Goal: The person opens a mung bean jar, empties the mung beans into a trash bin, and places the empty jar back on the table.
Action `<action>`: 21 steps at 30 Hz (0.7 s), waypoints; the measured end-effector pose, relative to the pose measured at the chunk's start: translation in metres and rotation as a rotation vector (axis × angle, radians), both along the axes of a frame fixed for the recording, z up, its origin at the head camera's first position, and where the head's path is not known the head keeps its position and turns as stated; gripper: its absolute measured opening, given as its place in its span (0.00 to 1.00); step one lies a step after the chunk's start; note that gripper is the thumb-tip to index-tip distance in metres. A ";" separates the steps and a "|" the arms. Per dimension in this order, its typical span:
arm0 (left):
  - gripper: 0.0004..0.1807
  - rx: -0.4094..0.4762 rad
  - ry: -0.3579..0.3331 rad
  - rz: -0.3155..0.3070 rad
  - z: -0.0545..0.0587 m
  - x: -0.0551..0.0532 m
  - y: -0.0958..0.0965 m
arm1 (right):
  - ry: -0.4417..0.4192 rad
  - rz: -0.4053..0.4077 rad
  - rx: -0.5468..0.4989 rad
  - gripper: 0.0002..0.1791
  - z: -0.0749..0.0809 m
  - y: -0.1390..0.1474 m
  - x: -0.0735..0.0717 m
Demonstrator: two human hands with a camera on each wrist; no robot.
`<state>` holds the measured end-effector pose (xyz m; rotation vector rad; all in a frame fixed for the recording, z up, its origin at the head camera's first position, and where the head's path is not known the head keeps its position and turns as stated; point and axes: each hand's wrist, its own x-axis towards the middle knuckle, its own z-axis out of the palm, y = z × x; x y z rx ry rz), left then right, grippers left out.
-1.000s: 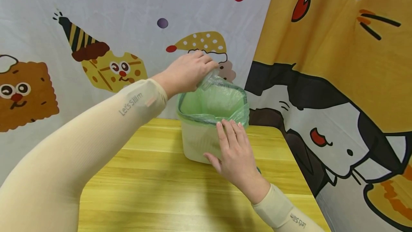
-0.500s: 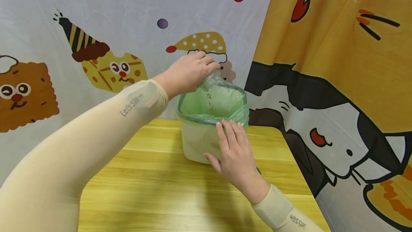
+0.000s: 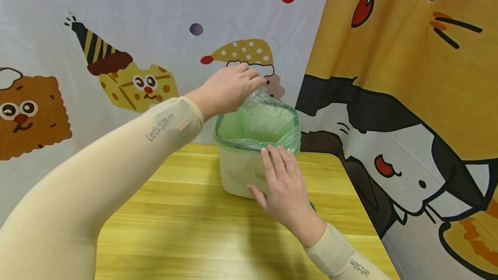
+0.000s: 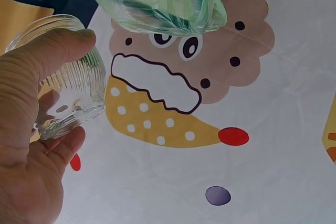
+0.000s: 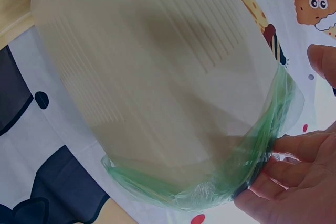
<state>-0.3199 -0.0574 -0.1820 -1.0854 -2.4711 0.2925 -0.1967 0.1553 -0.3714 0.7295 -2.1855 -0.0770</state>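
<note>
A cream bin (image 3: 239, 172) stands on the table with a thin green plastic bag (image 3: 241, 122) lining it and folded over its rim. Above the bin's far left side my left hand (image 3: 229, 87) holds a ribbed clear glass cup (image 4: 86, 85) between thumb and fingers. The cup is tipped with its mouth toward the bag, and a few tiny dark specks show below it in the head view. My right hand (image 3: 285, 185) lies along the front of the bin, its straight fingers touching the bag-covered rim. The bottom of the bin's inside is hidden.
The yellow wood-grain table (image 3: 186, 228) has its right edge just past the right hand. Behind it hangs a white cartoon-print cloth (image 3: 163, 3), and a yellow cartoon curtain (image 3: 397, 59) hangs at the right.
Half a second ago a cluster of dark bits was dropping from the cup into the bag; now only faint specks show. Both hands have stayed nearly in place.
</note>
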 end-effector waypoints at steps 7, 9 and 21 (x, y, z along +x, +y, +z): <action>0.32 -0.005 0.012 -0.005 0.001 0.001 0.001 | 0.010 0.012 -0.007 0.52 0.000 -0.001 -0.001; 0.31 -0.006 0.011 -0.004 0.002 0.001 0.001 | 0.008 0.006 -0.001 0.52 0.000 0.000 0.000; 0.29 -0.007 0.009 -0.002 0.003 0.004 0.002 | 0.011 0.004 0.006 0.52 0.000 0.000 0.002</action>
